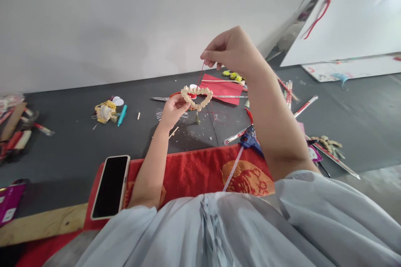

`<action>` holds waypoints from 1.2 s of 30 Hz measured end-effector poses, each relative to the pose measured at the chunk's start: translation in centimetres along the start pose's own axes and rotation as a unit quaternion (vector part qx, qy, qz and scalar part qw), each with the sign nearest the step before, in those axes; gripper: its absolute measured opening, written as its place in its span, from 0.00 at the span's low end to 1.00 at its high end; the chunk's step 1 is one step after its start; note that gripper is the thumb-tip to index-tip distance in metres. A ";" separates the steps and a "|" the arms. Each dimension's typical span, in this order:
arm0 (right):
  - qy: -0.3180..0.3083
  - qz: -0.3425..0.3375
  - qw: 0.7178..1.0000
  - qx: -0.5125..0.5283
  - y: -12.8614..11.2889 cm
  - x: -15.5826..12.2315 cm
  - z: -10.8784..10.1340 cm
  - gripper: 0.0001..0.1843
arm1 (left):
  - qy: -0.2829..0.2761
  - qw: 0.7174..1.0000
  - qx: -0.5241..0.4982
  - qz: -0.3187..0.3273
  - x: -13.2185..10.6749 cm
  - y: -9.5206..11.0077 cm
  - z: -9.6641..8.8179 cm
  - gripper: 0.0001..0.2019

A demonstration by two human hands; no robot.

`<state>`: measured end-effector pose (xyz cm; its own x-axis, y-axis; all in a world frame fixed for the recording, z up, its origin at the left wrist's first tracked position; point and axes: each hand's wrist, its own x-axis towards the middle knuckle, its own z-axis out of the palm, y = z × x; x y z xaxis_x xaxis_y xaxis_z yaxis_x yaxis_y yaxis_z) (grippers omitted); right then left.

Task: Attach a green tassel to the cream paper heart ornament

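Observation:
A cream heart-shaped frame (205, 103) with a knobbly edge is pinched at its left side by my left hand (173, 112), above the dark table. From the heart's lower tip hangs a small greenish tassel (197, 118). Higher up, my right hand (224, 52) is closed, its thumb and fingertips pinching a thin red thread (201, 71). The thread runs down from those fingers to the top of the heart. Behind the heart lie scissors (160, 99) and a spool of red thread (193, 91), both partly hidden.
Red paper (221, 87) with sticks lies behind the heart. A blue glue gun (250, 139) rests near a red towel (191, 171). A phone (110, 187) lies front left. Yarn (105, 111) and a turquoise pen (122, 115) sit left. Wrapped sticks (305, 106) are scattered right.

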<state>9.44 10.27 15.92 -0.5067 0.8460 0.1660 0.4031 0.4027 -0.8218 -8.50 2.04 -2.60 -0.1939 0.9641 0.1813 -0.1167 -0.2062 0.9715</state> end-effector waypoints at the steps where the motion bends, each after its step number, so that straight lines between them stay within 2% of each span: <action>1: -0.001 -0.008 1.000 -0.005 -0.5 -0.1 0.0 0.10 | 0.001 1.000 -0.003 0.013 0.0 0.0 0.1 0.24; 6: 0.013 -0.045 0.998 -0.029 -2.4 -0.3 -0.4 0.13 | 0.017 0.999 -0.016 0.037 0.0 0.2 -0.1 0.27; 11: 0.042 -0.048 0.996 -0.058 -2.5 0.4 -1.0 0.12 | 0.050 0.997 0.051 -0.026 0.4 0.0 -1.4 0.29; 14: 0.060 -0.041 0.994 -0.077 -2.5 0.7 -1.3 0.14 | 0.054 0.993 0.090 -0.057 0.4 0.1 -2.2 0.25; 19: 0.085 -0.035 0.991 -0.100 -3.1 0.3 -1.6 0.18 | 0.052 0.982 0.156 -0.094 -0.2 1.0 -2.8 0.13; 21: 0.084 -0.034 0.991 -0.102 -3.3 0.0 -1.6 0.19 | 0.045 0.977 0.176 -0.110 -0.3 1.3 -2.7 0.10; 25: 0.083 -0.025 0.992 -0.094 -3.4 -0.4 -1.6 0.19 | 0.026 0.969 0.207 -0.136 -0.4 1.4 -2.1 0.10; 31: 0.064 -0.052 0.992 -0.093 -3.2 -0.3 -1.7 0.18 | 0.001 0.960 0.235 -0.149 -0.1 0.3 -1.7 0.04; 34: 0.052 -0.066 0.992 -0.092 -3.1 -0.2 -1.6 0.17 | 0.009 0.963 0.235 -0.135 0.1 -0.8 -1.5 0.08; 36: 0.041 -0.078 0.992 -0.094 -3.1 0.0 -1.3 0.17 | 0.021 0.967 0.226 -0.117 0.1 -1.6 -0.8 0.15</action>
<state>9.24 9.45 19.21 -0.5134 0.7905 0.3340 0.4637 0.5830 -0.6672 -9.11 2.33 -4.24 -0.2535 0.9661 -0.0496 0.2741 0.1209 0.9541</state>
